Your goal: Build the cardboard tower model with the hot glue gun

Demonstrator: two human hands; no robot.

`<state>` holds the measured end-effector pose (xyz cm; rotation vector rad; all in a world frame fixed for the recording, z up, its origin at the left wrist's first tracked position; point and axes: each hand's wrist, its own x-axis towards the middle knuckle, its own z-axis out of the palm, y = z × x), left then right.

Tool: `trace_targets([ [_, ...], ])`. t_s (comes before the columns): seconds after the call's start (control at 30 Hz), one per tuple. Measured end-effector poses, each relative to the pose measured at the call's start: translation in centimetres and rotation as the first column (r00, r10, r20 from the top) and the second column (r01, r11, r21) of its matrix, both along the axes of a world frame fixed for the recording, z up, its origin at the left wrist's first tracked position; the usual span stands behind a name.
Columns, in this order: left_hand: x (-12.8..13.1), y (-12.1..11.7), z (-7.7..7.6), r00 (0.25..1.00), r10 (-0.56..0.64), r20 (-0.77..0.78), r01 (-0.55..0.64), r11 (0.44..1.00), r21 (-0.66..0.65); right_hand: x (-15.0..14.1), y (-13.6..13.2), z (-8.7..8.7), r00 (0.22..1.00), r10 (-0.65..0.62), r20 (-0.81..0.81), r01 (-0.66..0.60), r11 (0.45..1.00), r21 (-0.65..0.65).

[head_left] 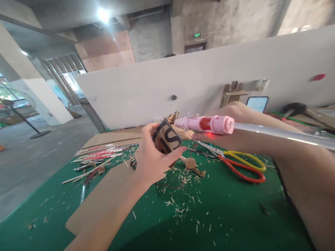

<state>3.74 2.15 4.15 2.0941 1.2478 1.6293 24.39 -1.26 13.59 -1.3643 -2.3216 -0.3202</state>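
My left hand [149, 157] is closed around a small folded cardboard piece [169, 137] printed with large black letters. My right hand [222, 137] is at a pink hot glue gun [206, 123], gripping it from the far side; most of its fingers are hidden. A long translucent glue stick [274, 134] runs out of the gun's back, and a red light glows on its underside. The gun's front end is close to the cardboard's upper right edge. Below lies a small cardboard disc [190, 163] beside a thin red wire. Scissors [235, 164] with red and yellow handles lie under my right forearm.
A flat cardboard sheet [104, 198] lies on the green tabletop [222, 216] at left, near thin sticks and red-and-clear packets [102, 153]. Wood shavings [180, 209] are scattered in front. A phone [258, 103] and a cardboard holder [231, 94] stand by the white partition [146, 87].
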Motion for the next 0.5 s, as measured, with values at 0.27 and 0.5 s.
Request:
trace_targets([
  [0.27, -0.04, 0.1, -0.16, 1.0, -0.011, 0.013, 0.011, 1.0, 0.028, -0.07, 0.06, -0.16, 0.999, 0.02, -0.037, -0.019, 1.0, 0.013],
  [0.5, -0.07, 0.12, 0.01, 1.0, -0.016, 0.026, 0.016, 1.0, -0.006, -0.1, 0.26, -0.22, 0.998, -0.005, -0.065, 0.007, 1.0, 0.026],
])
